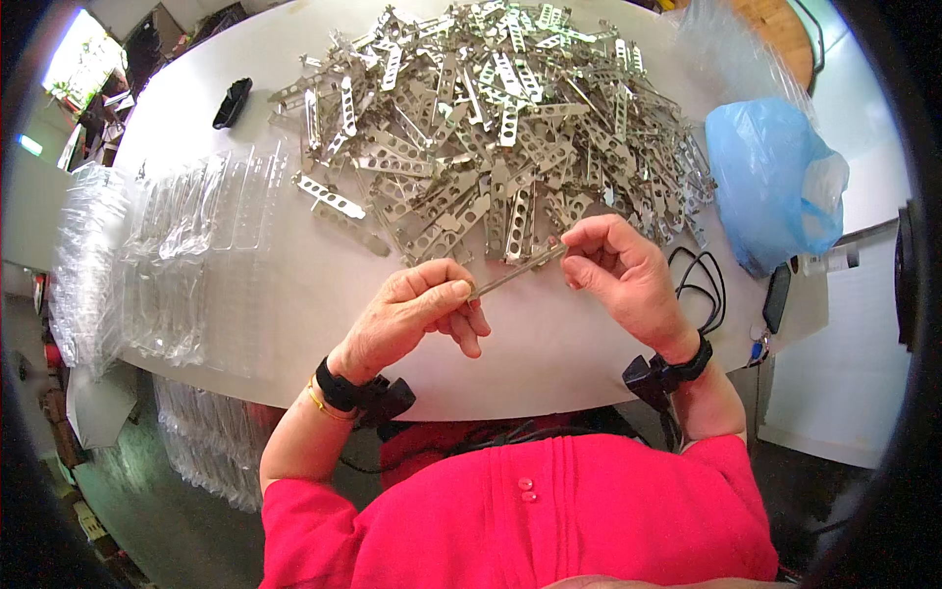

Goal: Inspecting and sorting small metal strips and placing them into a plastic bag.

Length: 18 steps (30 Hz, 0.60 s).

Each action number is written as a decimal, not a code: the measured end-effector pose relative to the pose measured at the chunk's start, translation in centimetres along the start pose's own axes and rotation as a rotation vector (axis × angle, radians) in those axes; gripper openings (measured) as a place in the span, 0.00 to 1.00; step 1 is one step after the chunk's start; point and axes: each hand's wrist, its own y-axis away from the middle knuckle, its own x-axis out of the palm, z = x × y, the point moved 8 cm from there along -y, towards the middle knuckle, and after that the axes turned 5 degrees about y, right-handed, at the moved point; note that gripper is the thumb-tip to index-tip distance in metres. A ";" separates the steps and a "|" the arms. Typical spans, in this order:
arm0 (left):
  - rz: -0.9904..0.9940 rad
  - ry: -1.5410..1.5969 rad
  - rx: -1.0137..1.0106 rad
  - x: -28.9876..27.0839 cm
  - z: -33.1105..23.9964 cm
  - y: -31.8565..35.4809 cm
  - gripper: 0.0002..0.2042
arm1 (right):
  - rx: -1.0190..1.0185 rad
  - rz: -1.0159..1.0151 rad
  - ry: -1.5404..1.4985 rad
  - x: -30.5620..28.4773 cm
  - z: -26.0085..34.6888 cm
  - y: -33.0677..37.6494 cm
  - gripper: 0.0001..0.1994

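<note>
Between my two hands is a thin metal bracket (520, 272), seen nearly edge-on and tilted up toward the right. My left hand (417, 309) pinches its lower end between thumb and fingers. At the upper end, the curled fingertips of my right hand (620, 275) close on the tip. Just beyond my hands lies a big heap of flat silvery brackets (491, 147) with rows of round holes. One loose bracket (330, 195) rests at the heap's left edge, apart from most of the others.
Clear plastic trays (211, 245) lie at the left of the white table (530, 368), with more trays (211, 432) stacked below. A blue plastic bag (770, 182), a black cable (714, 285) and a dark slim object (777, 297) are at right. A small black item (233, 103) sits far left.
</note>
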 end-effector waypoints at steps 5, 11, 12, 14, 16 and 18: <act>0.061 -0.026 -0.028 1.4 -0.8 1.3 0.12 | -0.137 -0.053 0.303 -0.6 1.5 0.4 0.08; 0.054 -0.197 0.080 3.4 -3.5 2.1 0.10 | -0.257 -0.061 0.201 -0.6 3.3 1.0 0.09; 0.015 -0.260 0.171 3.6 -4.7 2.1 0.08 | -0.215 -0.066 0.142 -0.8 3.0 1.2 0.09; -0.079 -0.334 0.329 3.9 -7.3 2.8 0.07 | -0.205 -0.079 0.174 -1.5 3.0 1.7 0.07; -0.211 -0.378 0.423 4.4 -9.9 3.5 0.10 | -0.151 -0.083 0.188 -2.4 2.7 2.1 0.06; -0.180 -0.340 0.621 6.8 -13.1 5.3 0.14 | -0.137 -0.092 0.140 -2.8 2.4 2.3 0.05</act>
